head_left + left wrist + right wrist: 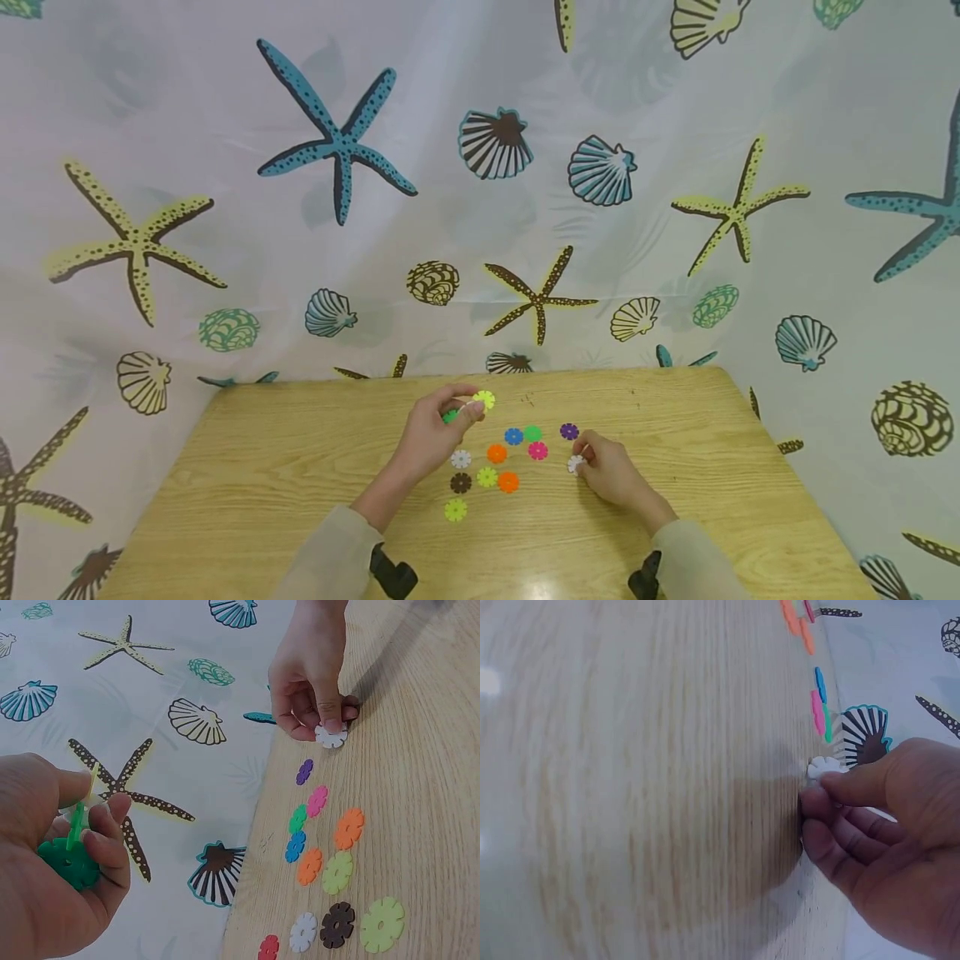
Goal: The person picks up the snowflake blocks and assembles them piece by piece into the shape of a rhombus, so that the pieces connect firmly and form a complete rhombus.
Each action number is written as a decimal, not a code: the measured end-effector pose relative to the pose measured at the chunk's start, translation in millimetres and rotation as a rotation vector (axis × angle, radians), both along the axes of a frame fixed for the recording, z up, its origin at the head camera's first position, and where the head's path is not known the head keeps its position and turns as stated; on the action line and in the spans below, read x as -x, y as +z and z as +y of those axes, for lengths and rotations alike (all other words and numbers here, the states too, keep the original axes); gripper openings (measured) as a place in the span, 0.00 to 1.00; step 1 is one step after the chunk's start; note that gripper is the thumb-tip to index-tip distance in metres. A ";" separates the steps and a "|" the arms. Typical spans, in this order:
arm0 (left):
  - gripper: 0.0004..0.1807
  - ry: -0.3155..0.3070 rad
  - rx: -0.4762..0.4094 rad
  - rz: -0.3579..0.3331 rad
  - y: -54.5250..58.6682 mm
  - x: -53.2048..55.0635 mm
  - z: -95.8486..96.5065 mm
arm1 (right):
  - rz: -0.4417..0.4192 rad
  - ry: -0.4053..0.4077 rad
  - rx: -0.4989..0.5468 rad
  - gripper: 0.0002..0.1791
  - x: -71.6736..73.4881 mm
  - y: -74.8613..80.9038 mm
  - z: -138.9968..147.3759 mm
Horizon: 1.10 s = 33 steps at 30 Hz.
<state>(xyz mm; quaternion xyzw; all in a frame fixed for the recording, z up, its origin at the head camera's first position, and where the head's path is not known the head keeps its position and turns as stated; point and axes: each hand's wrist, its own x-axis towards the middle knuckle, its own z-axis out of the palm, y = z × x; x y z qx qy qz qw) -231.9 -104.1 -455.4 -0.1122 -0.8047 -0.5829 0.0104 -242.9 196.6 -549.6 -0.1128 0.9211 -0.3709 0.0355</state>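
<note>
1. The right hand (pixel 609 473) pinches a white disc (pixel 575 463) by its edge, close to the table (pixel 675 417).
2. To its left, well apart, the left hand (pixel 427 433) holds green discs (pixel 54 857) and a yellow disc (pixel 487 400) in curled fingers.
3. The round white disc has no long axis; a purple disc (pixel 569 431) lies just beyond.

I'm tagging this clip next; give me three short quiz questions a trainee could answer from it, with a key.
1. Multiple choice: what colour is the disc pinched by the right hand?
A) purple
B) white
C) brown

2. True or false: the left hand holds nothing.

3. Count: how many orange discs lie on the table?

Key:
1. B, white.
2. False; its fingers hold a green disc and a yellow disc.
3. Two.
</note>
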 end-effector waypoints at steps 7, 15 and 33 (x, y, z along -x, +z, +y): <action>0.20 0.004 -0.011 -0.018 1.7 0.0 -0.1 | 0.077 0.006 0.060 0.08 2.7 8.5 -7.0; 0.20 -0.008 -0.011 -0.012 2.7 -1.1 0.3 | 0.157 0.012 0.168 0.06 1.8 38.0 -22.7; 0.21 -0.027 -0.007 -0.008 3.5 -3.3 3.8 | 0.243 0.062 0.300 0.04 -4.4 88.4 -54.2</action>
